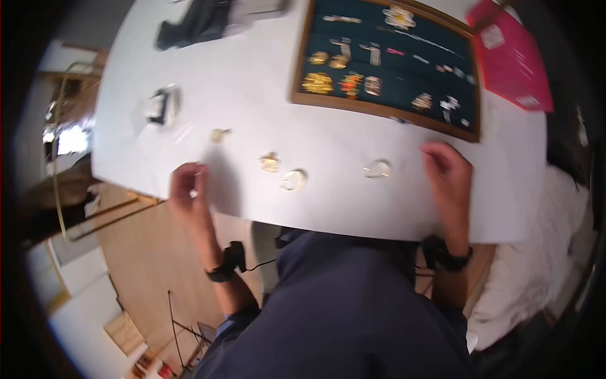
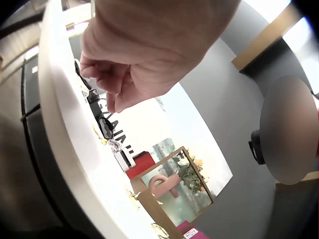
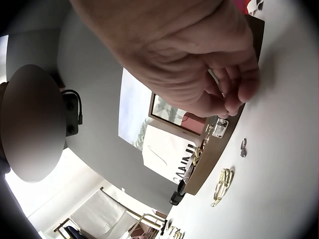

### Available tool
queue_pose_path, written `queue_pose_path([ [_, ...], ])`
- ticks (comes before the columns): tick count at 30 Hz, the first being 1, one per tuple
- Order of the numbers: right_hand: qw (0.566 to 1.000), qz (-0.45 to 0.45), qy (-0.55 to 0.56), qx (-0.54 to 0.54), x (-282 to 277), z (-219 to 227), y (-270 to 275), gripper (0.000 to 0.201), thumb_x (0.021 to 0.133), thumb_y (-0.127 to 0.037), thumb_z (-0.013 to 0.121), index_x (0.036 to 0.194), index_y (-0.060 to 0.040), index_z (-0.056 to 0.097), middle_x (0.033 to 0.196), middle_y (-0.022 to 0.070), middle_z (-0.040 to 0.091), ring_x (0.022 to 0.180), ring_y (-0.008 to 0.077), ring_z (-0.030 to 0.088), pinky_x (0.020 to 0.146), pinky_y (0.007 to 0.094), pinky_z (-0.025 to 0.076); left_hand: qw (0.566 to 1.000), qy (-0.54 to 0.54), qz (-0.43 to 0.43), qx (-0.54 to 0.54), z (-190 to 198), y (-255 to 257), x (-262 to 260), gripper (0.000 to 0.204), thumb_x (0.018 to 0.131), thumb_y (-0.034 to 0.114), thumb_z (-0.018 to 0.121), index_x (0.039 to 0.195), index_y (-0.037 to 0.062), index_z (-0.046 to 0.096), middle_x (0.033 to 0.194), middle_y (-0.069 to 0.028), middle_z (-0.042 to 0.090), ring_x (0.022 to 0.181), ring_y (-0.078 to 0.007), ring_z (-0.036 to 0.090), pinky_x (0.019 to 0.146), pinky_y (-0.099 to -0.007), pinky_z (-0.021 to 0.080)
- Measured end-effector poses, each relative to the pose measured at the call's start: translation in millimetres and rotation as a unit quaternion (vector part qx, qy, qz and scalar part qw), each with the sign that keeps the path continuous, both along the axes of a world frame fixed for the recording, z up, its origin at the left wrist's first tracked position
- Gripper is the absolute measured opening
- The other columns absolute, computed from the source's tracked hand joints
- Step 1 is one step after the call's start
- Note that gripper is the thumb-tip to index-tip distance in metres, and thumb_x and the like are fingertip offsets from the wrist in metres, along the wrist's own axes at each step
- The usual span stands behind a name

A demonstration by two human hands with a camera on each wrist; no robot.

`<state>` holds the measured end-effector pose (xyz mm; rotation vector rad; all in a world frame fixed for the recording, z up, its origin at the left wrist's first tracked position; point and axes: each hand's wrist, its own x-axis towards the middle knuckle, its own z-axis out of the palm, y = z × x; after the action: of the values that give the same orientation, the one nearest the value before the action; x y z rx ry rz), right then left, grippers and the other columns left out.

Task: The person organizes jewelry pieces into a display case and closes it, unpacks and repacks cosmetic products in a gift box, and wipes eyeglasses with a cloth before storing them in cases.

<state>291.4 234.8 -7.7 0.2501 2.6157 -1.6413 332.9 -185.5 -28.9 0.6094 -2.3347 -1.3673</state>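
Both hands over the white desk point(image 1: 341, 211), gold jewelry between.
I log left hand point(image 1: 189, 189) at the front edge's left stretch, right hand point(image 1: 451, 180) by the wooden tray's point(image 1: 385, 112) near-right corner; both grips open, fingers loosely curled. Two bangles point(image 1: 295, 180) and two gold pieces point(image 1: 270, 162) lie toward the front edge.

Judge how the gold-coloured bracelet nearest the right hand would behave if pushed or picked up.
The gold-coloured bracelet looks stiff, since its hoop keeps a rounded shape. It is probably light, its band being slim. Lying down on the smooth-looking white tabletop, it would likely slide rather than roll.
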Motion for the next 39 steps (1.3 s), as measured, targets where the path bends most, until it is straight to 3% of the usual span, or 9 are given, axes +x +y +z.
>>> queue_pose_path([
  [4, 0.999, -0.016, 0.002, -0.036, 4, -1, -1, 0.012, 0.096, 0.000, 0.064, 0.107, 0.0017, 0.069, 0.096, 0.0023, 0.068, 0.088, 0.0084, 0.062, 0.083, 0.0235, 0.050, 0.970, -0.017, -0.058, -0.235, 19, 5, -19, 0.016, 0.083, 0.002, 0.078, 0.098, 0.0042, 0.073, 0.093, -0.0069, 0.069, 0.088, -0.0208, 0.064, 0.079, -0.0345, 0.050],
  [12, 0.998, -0.016, -0.030, -0.056, 7, 4, -14, 0.010, 0.095, 0.001, 0.064, 0.105, 0.0007, 0.069, 0.093, 0.0009, 0.067, 0.084, 0.0071, 0.060, 0.079, 0.0233, 0.047, 0.941, -0.012, -0.136, -0.309, 19, 1, -60, 0.018, 0.085, -0.001, 0.073, 0.102, 0.0038, 0.072, 0.096, -0.0115, 0.067, 0.092, -0.0322, 0.062, 0.083, -0.0415, 0.051],
  [16, 0.998, -0.004, -0.018, -0.057, 8, 5, -12, 0.010, 0.095, 0.001, 0.064, 0.104, 0.0002, 0.069, 0.093, 0.0008, 0.067, 0.083, 0.0068, 0.059, 0.079, 0.0229, 0.047, 0.943, -0.063, -0.159, -0.285, 18, -6, -68, 0.026, 0.087, 0.000, 0.072, 0.113, 0.0030, 0.071, 0.099, -0.0128, 0.068, 0.088, -0.0272, 0.065, 0.081, -0.0378, 0.053],
  [23, 0.996, 0.008, 0.000, -0.090, 10, 6, -22, 0.009, 0.095, 0.000, 0.065, 0.103, 0.0006, 0.069, 0.095, 0.0017, 0.069, 0.084, 0.0068, 0.061, 0.078, 0.0226, 0.049, 0.953, -0.056, -0.207, -0.214, 10, -22, -74, 0.018, 0.084, -0.006, 0.071, 0.099, 0.0004, 0.062, 0.092, -0.0078, 0.064, 0.083, -0.0192, 0.063, 0.075, -0.0334, 0.053],
  [25, 0.996, 0.039, 0.005, -0.083, 9, 10, -26, 0.009, 0.095, 0.001, 0.064, 0.102, 0.0003, 0.070, 0.095, 0.0029, 0.070, 0.084, 0.0069, 0.062, 0.077, 0.0224, 0.050, 0.967, -0.085, -0.185, -0.152, 10, -22, -71, 0.016, 0.085, -0.007, 0.070, 0.095, 0.0017, 0.062, 0.085, -0.0042, 0.068, 0.080, -0.0108, 0.062, 0.072, -0.0279, 0.050],
  [29, 0.984, 0.103, -0.037, -0.140, 7, 29, -38, 0.009, 0.096, 0.002, 0.064, 0.102, 0.0013, 0.071, 0.095, 0.0042, 0.069, 0.085, 0.0089, 0.065, 0.079, 0.0241, 0.053, 0.979, -0.067, -0.190, 0.041, 31, 9, -66, 0.013, 0.089, -0.006, 0.072, 0.099, -0.0003, 0.066, 0.089, -0.0041, 0.069, 0.080, -0.0099, 0.063, 0.074, -0.0256, 0.050],
  [34, 0.948, 0.156, -0.073, -0.267, -3, 38, -59, 0.021, 0.097, 0.001, 0.063, 0.118, 0.0005, 0.068, 0.096, 0.0048, 0.068, 0.094, 0.0109, 0.067, 0.087, 0.0279, 0.056, 0.924, -0.035, -0.262, 0.276, 51, 78, -53, 0.019, 0.088, -0.008, 0.074, 0.105, -0.0019, 0.068, 0.092, -0.0054, 0.072, 0.082, -0.0099, 0.065, 0.075, -0.0250, 0.053],
  [35, 0.943, 0.160, -0.066, -0.282, -6, 38, -65, 0.024, 0.097, 0.001, 0.063, 0.121, 0.0008, 0.066, 0.097, 0.0049, 0.068, 0.094, 0.0109, 0.067, 0.087, 0.0280, 0.056, 0.910, -0.042, -0.285, 0.297, 53, 92, -51, 0.019, 0.091, -0.009, 0.072, 0.109, -0.0026, 0.068, 0.097, -0.0053, 0.073, 0.091, -0.0097, 0.068, 0.078, -0.0254, 0.054],
  [39, 0.930, 0.181, -0.046, -0.315, -11, 31, -73, 0.028, 0.097, 0.002, 0.063, 0.125, 0.0022, 0.064, 0.098, 0.0055, 0.068, 0.095, 0.0116, 0.068, 0.089, 0.0280, 0.056, 0.881, -0.043, -0.348, 0.318, 45, 136, -50, 0.019, 0.091, -0.006, 0.074, 0.109, -0.0018, 0.068, 0.097, -0.0042, 0.074, 0.089, -0.0095, 0.069, 0.081, -0.0254, 0.054],
])
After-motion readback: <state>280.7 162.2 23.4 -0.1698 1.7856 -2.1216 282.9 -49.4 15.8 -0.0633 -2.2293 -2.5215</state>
